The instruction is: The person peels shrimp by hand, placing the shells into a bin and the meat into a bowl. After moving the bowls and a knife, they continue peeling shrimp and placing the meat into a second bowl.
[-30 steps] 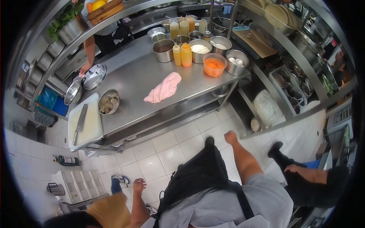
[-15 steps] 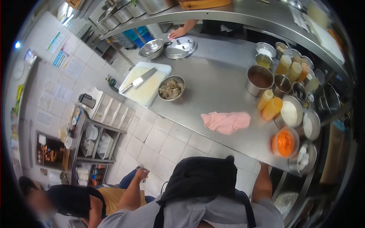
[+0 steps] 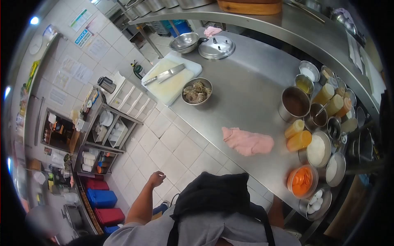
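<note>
My left hand (image 3: 156, 179) hangs over the tiled floor, away from the steel table, its fingers loosely bent and holding nothing. My right forearm (image 3: 276, 213) runs down by the table's front edge; the hand itself is hidden. A crumpled pink cloth (image 3: 248, 142) lies on the table in front of me. Farther left stands a metal bowl of greyish raw pieces (image 3: 197, 91), beside a white cutting board (image 3: 172, 95) with a knife (image 3: 171, 73) and another blade on it.
At the back are a pot lid (image 3: 217, 47), a steel bowl (image 3: 184, 43) and a second pink cloth (image 3: 212, 31). Squeeze bottles (image 3: 298, 140), a tub of orange slices (image 3: 302, 181), a bowl of eggs (image 3: 315, 203) and several pots crowd the right. A shelf (image 3: 262, 18) spans above.
My view has turned, and my left hand is higher in it. Another person's hand by the lid is gone; a pink cloth shows there. The person at lower left has mostly left view.
</note>
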The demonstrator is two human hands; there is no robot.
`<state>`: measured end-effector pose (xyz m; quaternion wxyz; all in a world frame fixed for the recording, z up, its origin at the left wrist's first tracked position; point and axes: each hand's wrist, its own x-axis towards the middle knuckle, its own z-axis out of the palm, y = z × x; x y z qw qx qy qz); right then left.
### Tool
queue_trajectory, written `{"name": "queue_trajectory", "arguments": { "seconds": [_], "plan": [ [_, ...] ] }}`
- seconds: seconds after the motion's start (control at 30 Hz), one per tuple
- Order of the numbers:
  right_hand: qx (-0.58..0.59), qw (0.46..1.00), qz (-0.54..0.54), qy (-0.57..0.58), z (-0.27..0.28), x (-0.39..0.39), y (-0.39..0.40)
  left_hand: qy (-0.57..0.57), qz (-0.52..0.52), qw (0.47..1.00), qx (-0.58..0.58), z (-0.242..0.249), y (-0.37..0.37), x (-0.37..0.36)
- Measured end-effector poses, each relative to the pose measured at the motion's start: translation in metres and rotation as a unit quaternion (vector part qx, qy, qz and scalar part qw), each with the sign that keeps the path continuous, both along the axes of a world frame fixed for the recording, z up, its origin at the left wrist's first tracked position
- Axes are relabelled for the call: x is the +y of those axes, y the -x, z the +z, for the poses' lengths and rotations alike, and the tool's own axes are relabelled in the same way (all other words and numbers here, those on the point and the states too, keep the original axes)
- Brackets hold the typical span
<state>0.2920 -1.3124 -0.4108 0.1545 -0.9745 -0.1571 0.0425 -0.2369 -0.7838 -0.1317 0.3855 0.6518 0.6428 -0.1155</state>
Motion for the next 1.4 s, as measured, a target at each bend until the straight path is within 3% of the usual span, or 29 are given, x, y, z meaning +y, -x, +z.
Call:
{"name": "queue_trajectory", "arguments": {
  "seconds": [0.23, 0.4, 0.5, 0.57, 0.63, 0.67, 0.7, 0.77, 0.8, 0.83, 0.9, 0.97, 1.03, 1.1, 1.13, 1.17, 1.2, 1.3, 1.4],
  "plan": [
    [0.0, 1.0, 0.025, 0.004, 0.014, -0.018, 0.001, 0.046, 0.062, 0.997, 0.014, -0.024, 0.03, -0.004],
    [-0.01, 1.0, -0.004, 0.018, 0.028, -0.019, 0.042, 0.083, 0.035, 0.995, 0.046, -0.047, 0.037, 0.035],
    [-0.062, 0.991, -0.013, 0.122, 0.142, 0.044, 0.083, 0.089, 0.014, 0.996, 0.006, -0.077, 0.032, 0.076],
    [-0.1, 0.984, -0.033, 0.146, 0.17, 0.069, 0.111, 0.079, -0.013, 0.996, -0.042, -0.099, 0.012, 0.115],
    [0.012, 0.997, -0.037, 0.061, 0.19, 0.085, 0.136, 0.02, -0.055, 0.99, -0.126, -0.112, -0.015, 0.155],
    [-0.045, 0.997, 0.011, 0.059, 0.206, 0.094, 0.157, -0.03, -0.089, 0.98, -0.176, -0.118, -0.033, 0.176],
    [-0.053, 0.996, 0.005, 0.07, 0.218, 0.104, 0.168, -0.049, -0.097, 0.959, -0.26, -0.113, -0.055, 0.19],
    [0.07, 0.995, 0.072, -0.02, 0.235, 0.125, 0.199, -0.085, -0.132, 0.924, -0.348, -0.089, -0.105, 0.223],
    [0.084, 0.986, 0.144, -0.023, 0.273, 0.152, 0.209, -0.071, -0.137, 0.907, -0.393, -0.057, -0.131, 0.229],
    [0.086, 0.987, 0.132, -0.018, 0.304, 0.18, 0.216, -0.093, -0.153, 0.889, -0.422, -0.034, -0.156, 0.237],
    [0.263, 0.948, 0.156, -0.09, 0.362, 0.228, 0.229, -0.15, -0.199, 0.852, -0.461, 0.005, -0.198, 0.241],
    [0.323, 0.927, 0.145, -0.122, 0.422, 0.279, 0.232, -0.2, -0.265, 0.81, -0.483, 0.045, -0.238, 0.245],
    [0.244, 0.916, 0.27, -0.169, 0.456, 0.32, 0.222, -0.204, -0.305, 0.786, -0.497, 0.063, -0.276, 0.247],
    [0.154, 0.909, 0.334, -0.195, 0.469, 0.355, 0.205, -0.336, -0.405, 0.718, -0.455, 0.075, -0.308, 0.247],
    [0.137, 0.916, 0.329, -0.185, 0.478, 0.376, 0.197, -0.336, -0.408, 0.715, -0.459, 0.078, -0.319, 0.241],
    [0.119, 0.921, 0.327, -0.176, 0.486, 0.397, 0.19, -0.363, -0.435, 0.734, -0.375, 0.08, -0.33, 0.235],
    [0.061, 0.929, 0.326, -0.163, 0.48, 0.413, 0.181, -0.389, -0.456, 0.748, -0.287, 0.081, -0.338, 0.23],
    [-0.116, 0.929, 0.319, -0.147, 0.44, 0.463, 0.152, -0.398, -0.453, 0.761, -0.238, 0.071, -0.354, 0.223],
    [-0.186, 0.918, 0.325, -0.131, 0.384, 0.489, 0.121, -0.409, -0.45, 0.752, -0.253, 0.059, -0.357, 0.225]
  ]
}}
